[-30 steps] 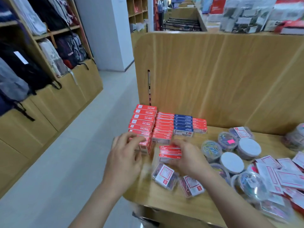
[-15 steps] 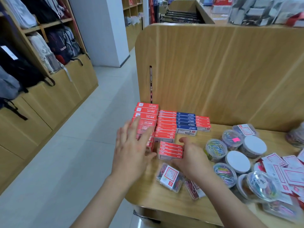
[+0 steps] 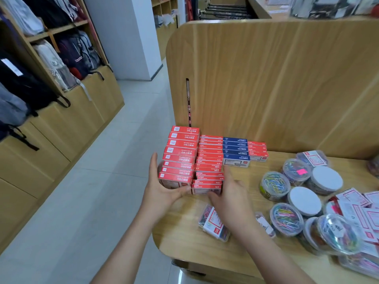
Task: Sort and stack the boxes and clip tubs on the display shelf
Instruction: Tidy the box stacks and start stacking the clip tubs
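Dark and grey backpacks (image 3: pixel 24 89) are hung on wooden shelving at the far left. On the light wooden counter (image 3: pixel 184 247), a row of wide red cardboard boxes (image 3: pixel 180 152) is set along the left edge. The left hand (image 3: pixel 164 189) is laid open against this row, with the fingers straight along its left side and the thumb stretched across the front of the nearest box. Just beside it, a row of narrower red boxes (image 3: pixel 209 160) is pressed at its near right corner by the open right hand (image 3: pixel 231 199). Blue boxes (image 3: pixel 235 149) are ranked next, touching that row. Further right, round clear tubs of coloured paper clips (image 3: pixel 274 184) are scattered, some capped with white lids (image 3: pixel 304 201).
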Action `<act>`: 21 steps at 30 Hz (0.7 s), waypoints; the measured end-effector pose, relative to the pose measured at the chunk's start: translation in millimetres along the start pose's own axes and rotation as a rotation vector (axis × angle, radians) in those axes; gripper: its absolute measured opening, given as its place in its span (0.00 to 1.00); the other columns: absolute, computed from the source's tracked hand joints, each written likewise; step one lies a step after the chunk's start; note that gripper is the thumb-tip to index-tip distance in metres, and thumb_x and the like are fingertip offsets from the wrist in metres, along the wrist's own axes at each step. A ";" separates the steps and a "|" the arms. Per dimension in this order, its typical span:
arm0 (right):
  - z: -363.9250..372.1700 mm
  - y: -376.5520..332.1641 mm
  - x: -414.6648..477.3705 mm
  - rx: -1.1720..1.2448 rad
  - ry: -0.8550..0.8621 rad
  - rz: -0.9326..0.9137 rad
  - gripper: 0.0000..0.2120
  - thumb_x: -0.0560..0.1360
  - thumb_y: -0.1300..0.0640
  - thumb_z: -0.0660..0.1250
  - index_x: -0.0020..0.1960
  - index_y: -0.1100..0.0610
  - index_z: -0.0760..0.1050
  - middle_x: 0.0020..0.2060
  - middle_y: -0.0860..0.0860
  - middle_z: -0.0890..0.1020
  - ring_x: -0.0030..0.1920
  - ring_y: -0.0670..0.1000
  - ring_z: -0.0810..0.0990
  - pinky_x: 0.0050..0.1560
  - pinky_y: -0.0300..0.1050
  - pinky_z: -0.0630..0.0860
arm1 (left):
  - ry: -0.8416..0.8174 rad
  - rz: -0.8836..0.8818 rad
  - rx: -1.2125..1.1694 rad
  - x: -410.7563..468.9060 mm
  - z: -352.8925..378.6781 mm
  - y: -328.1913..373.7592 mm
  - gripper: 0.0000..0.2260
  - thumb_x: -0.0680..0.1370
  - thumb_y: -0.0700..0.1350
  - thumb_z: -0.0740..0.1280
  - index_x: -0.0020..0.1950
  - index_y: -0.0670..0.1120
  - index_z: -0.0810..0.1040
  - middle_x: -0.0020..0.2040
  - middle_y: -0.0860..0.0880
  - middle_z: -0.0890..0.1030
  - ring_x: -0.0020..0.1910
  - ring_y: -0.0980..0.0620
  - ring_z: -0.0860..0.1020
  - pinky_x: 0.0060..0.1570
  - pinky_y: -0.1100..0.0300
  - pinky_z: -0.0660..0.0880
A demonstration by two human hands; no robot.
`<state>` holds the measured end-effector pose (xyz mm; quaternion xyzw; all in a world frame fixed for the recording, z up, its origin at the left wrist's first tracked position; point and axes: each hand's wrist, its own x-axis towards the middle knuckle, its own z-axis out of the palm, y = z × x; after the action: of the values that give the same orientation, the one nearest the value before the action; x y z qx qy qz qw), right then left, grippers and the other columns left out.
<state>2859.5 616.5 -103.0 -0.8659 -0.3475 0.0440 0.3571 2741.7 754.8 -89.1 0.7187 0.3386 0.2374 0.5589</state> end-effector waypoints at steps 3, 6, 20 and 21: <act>1.3 -0.5 0.1 0.026 0.010 -0.007 0.28 0.71 0.57 0.69 0.69 0.50 0.65 0.48 0.47 0.82 0.50 0.56 0.76 0.43 0.45 0.68 | -0.055 0.017 -0.062 3.5 -1.6 0.0 0.42 0.61 0.43 0.80 0.69 0.61 0.64 0.59 0.59 0.79 0.55 0.61 0.79 0.49 0.66 0.78; 1.2 -0.1 1.1 0.044 -0.007 0.019 0.27 0.71 0.58 0.69 0.68 0.50 0.67 0.47 0.48 0.83 0.50 0.56 0.78 0.40 0.45 0.67 | -0.082 0.013 -0.079 4.8 -3.0 0.7 0.40 0.61 0.43 0.80 0.70 0.56 0.68 0.57 0.56 0.81 0.55 0.59 0.80 0.46 0.67 0.78; -4.6 -12.1 1.0 0.566 -0.119 0.124 0.27 0.71 0.63 0.66 0.64 0.43 0.65 0.58 0.44 0.78 0.59 0.45 0.77 0.58 0.43 0.72 | -0.094 -0.004 -0.030 8.9 -3.1 -8.6 0.38 0.66 0.36 0.78 0.71 0.57 0.66 0.59 0.56 0.80 0.59 0.55 0.78 0.56 0.54 0.77; -5.8 -13.7 1.7 0.589 -0.142 0.130 0.29 0.72 0.64 0.65 0.66 0.42 0.64 0.58 0.44 0.78 0.59 0.44 0.77 0.59 0.42 0.71 | -0.094 -0.007 -0.028 9.1 -3.3 -9.2 0.38 0.66 0.36 0.78 0.71 0.57 0.67 0.58 0.56 0.80 0.59 0.56 0.78 0.56 0.55 0.77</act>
<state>2854.8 621.0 -89.5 -0.7403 -0.2878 0.2261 0.5638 2743.3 765.1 -97.5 0.7200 0.3113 0.2063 0.5849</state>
